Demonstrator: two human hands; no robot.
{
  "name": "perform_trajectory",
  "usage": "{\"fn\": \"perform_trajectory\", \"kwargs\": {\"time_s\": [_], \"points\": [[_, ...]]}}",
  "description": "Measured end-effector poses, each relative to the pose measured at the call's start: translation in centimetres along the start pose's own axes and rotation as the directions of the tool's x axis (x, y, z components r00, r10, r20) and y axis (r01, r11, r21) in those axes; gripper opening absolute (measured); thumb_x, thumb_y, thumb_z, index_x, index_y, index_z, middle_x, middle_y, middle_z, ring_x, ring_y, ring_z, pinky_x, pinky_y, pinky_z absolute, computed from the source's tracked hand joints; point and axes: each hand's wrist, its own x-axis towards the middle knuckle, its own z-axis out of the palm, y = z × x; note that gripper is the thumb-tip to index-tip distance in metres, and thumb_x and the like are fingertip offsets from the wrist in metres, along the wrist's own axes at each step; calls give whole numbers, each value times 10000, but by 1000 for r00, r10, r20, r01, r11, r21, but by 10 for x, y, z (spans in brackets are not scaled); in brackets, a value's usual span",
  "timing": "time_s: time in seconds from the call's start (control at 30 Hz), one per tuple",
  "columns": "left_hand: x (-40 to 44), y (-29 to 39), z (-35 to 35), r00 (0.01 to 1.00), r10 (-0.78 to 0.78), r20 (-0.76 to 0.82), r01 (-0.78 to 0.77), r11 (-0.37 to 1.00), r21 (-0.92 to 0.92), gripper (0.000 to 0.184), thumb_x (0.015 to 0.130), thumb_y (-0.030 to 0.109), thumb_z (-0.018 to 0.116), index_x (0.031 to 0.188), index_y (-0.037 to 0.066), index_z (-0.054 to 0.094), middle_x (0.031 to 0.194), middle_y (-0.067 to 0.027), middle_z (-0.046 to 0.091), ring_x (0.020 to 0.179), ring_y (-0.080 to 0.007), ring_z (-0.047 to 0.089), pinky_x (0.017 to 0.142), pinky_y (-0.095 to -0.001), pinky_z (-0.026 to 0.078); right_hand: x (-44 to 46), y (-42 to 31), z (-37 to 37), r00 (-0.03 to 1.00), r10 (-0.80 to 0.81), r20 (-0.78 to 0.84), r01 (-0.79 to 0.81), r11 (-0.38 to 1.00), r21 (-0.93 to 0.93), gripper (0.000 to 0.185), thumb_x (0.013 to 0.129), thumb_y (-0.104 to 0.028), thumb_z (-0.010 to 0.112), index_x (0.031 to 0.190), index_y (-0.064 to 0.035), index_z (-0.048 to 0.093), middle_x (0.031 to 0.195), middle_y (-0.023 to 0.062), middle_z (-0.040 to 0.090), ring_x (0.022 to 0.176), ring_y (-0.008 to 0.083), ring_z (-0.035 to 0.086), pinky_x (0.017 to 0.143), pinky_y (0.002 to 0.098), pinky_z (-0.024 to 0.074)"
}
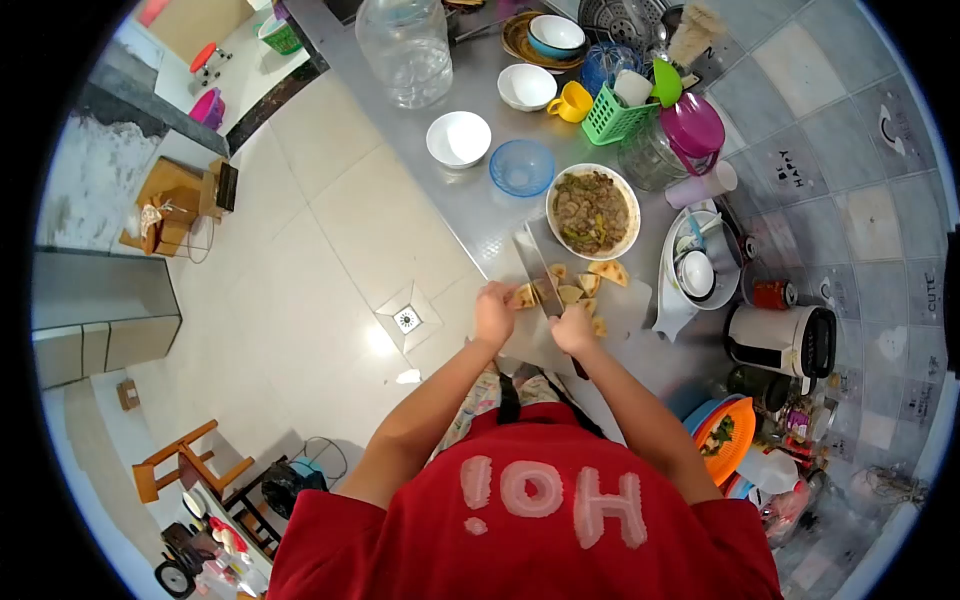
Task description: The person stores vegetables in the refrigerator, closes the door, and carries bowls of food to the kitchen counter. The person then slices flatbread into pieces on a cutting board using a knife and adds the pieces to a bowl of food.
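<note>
My right hand (573, 330) is closed round the handle of a wide-bladed kitchen knife (537, 265), whose blade points away from me over the cutting surface. With its fingers closed, my left hand (494, 315) holds a piece of flatbread (524, 296) just left of the blade. Several cut flatbread pieces (588, 284) lie to the right of the knife on a pale cutting board (630, 305). Beyond them stands a white bowl (552, 222) filled with a brown cooked dish with green bits (590, 212).
A blue glass bowl (522, 168), white bowls (459, 139), a yellow cup (571, 102) and a green basket (612, 118) stand farther back. To the right are a white basin (668, 290) of dishes, a kettle-like appliance (778, 340) and an orange colander (738, 440). A large clear jar (405, 55) stands back left.
</note>
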Motion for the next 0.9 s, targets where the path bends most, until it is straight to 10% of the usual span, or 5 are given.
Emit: {"fn": "perform_trajectory", "kwargs": {"time_s": [0.23,0.47,0.9], "points": [[-9,7,-16,976,-215,33,216,974,-63,202,670,28,671,868,11,636,825,-141,599,722,-258,593,653,-354,487,-33,-36,-23,999,-37,34,43,978,-203,200,711,-118,554,777,53,634,795,262,610,786,389,609,710,438,482],[-13,1,-7,996,-84,42,88,991,-97,131,663,42,702,757,-23,636,770,-140,614,641,-257,603,614,-317,498,-21,-43,-13,991,46,123,-14,970,-243,200,695,-106,548,800,33,646,853,256,614,844,397,598,754,436,476],[-2,3,-10,999,-6,40,7,1000,-26,74,669,10,654,740,5,638,773,-141,596,669,-276,594,618,-330,494,-22,13,24,951,-219,-219,207,975,-77,222,718,-176,564,735,35,634,728,234,609,721,382,604,686,440,481]]}}
